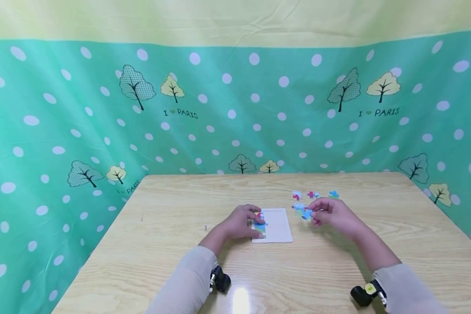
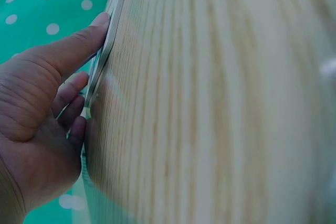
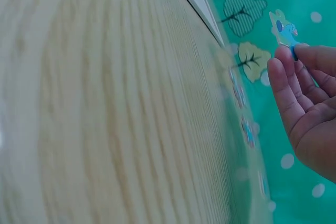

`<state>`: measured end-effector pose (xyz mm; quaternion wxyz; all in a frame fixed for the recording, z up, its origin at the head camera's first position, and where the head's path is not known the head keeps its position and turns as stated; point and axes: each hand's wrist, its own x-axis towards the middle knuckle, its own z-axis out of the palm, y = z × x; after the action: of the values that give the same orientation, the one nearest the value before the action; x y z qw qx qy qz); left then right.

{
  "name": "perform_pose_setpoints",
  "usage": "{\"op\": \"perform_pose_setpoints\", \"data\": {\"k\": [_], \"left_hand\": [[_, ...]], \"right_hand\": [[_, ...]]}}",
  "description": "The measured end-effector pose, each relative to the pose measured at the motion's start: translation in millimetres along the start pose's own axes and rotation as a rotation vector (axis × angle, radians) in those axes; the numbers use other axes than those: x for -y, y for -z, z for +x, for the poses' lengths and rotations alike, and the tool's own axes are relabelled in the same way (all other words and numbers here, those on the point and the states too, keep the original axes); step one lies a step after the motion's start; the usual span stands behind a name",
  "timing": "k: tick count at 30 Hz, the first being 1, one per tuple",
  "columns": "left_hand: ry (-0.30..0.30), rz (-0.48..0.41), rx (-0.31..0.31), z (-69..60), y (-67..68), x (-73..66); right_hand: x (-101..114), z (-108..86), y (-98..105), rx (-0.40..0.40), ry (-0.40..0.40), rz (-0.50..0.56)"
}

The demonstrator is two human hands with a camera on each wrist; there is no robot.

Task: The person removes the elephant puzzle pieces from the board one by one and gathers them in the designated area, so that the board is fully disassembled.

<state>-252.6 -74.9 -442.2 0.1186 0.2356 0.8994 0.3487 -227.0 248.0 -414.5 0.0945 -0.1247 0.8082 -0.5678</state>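
A white square puzzle board (image 1: 278, 224) lies on the table, with colourful joined pieces (image 1: 260, 228) along its left side. My left hand (image 1: 243, 221) rests over that side, thumb and fingers spread across the pieces and the edge. In the left wrist view the thumb of the left hand (image 2: 47, 98) touches the board's rim (image 2: 113, 30). To the right of the board, my right hand (image 1: 329, 213) pinches a blue-green jigsaw piece (image 1: 306, 214) between thumb and fingertips. The right wrist view shows this piece (image 3: 285, 29) held above the table by the right hand (image 3: 310, 98).
Several loose jigsaw pieces lie beyond the right hand, among them a red and white one (image 1: 296, 196), a pink one (image 1: 311, 194) and a blue one (image 1: 333, 194). The wooden table (image 1: 172, 209) ends at a green dotted curtain (image 1: 220, 109).
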Motion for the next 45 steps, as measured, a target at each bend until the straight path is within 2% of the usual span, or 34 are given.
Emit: {"op": "perform_pose_setpoints", "data": {"k": [7, 15, 22, 35, 45], "left_hand": [[-0.002, 0.002, 0.000, -2.2, -1.1, 1.5], [-0.011, 0.013, 0.001, 1.2, 0.2, 2.3], [-0.003, -0.005, 0.003, 2.4, 0.2, 2.1], [-0.011, -0.007, -0.007, 1.1, -0.1, 1.5], [-0.006, 0.012, -0.001, 0.8, 0.3, 1.4]], "right_hand": [[-10.4, -3.0, 14.3, -0.049, -0.024, -0.022], [-16.0, -5.2, 33.1, -0.095, -0.014, -0.026], [-22.7, -6.7, 46.8, -0.143, -0.056, -0.046], [-42.1, -3.4, 70.9, -0.158, -0.081, -0.026], [-47.2, 0.6, 78.0, -0.188, -0.154, -0.108]]}}
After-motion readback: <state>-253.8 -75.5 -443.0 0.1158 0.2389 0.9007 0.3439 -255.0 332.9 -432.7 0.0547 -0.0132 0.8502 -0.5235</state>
